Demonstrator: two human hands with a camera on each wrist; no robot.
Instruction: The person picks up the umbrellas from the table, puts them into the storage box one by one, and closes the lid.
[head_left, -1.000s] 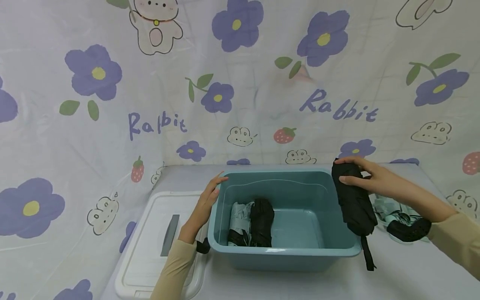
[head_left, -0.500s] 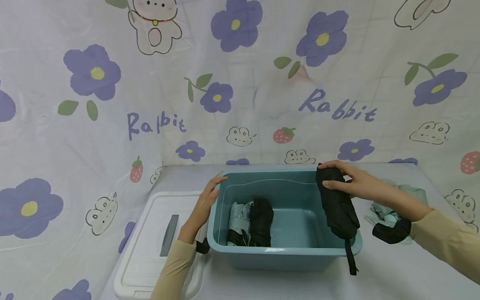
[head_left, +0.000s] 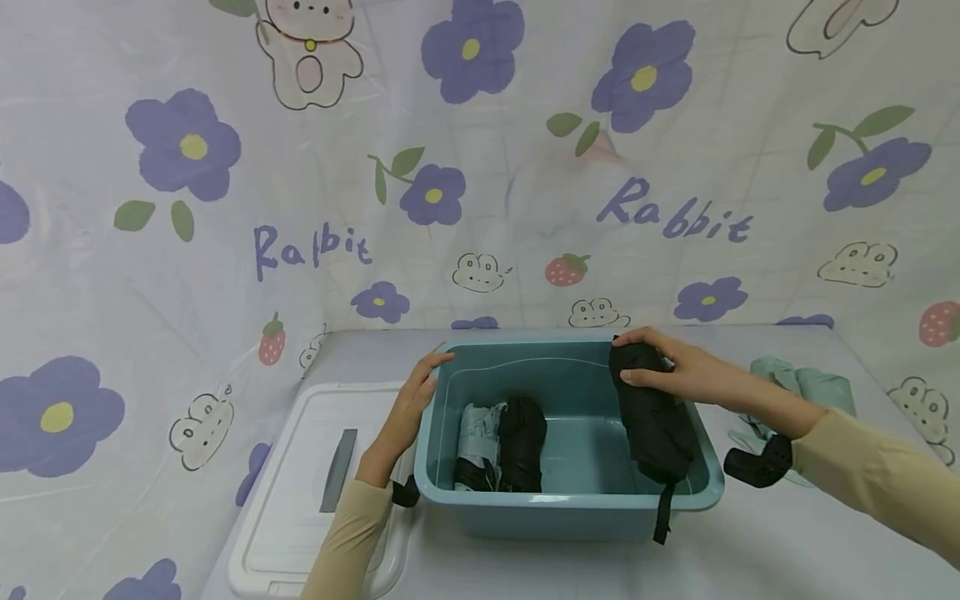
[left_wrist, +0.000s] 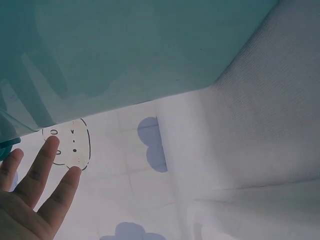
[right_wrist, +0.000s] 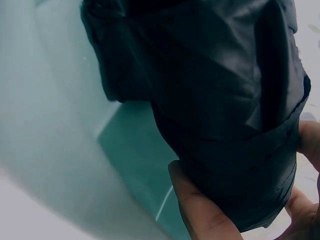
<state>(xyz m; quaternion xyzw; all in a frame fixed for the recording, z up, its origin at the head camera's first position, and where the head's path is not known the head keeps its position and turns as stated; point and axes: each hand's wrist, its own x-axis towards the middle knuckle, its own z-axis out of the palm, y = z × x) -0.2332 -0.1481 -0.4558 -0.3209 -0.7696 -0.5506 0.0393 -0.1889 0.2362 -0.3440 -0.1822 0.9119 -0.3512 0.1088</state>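
Note:
In the head view my right hand (head_left: 667, 367) grips a black folded umbrella (head_left: 651, 417) near its upper end, fingers over the far side and thumb across the front. The umbrella hangs tilted over the right part of a blue-green plastic bin (head_left: 570, 502), its strap (head_left: 663, 512) dangling over the front rim. The right wrist view shows fingers around the umbrella's dark fabric (right_wrist: 215, 100). My left hand (head_left: 408, 408) lies with extended fingers along the bin's left rim. Inside the bin at left, a light blue bundled umbrella (head_left: 480, 437) lies beside a black one (head_left: 522, 446).
A white lid (head_left: 300, 467) with a grey handle (head_left: 339, 471) lies left of the bin, partly behind the left forearm. Mint-green folded fabric bundles (head_left: 823, 390) rest on the table at right, partly hidden by the right arm. A patterned curtain (head_left: 510, 167) hangs behind the table.
My right hand has carried the black umbrella leftward from the bin's right edge to over its inside, and slightly lower. The left hand has stayed at the rim.

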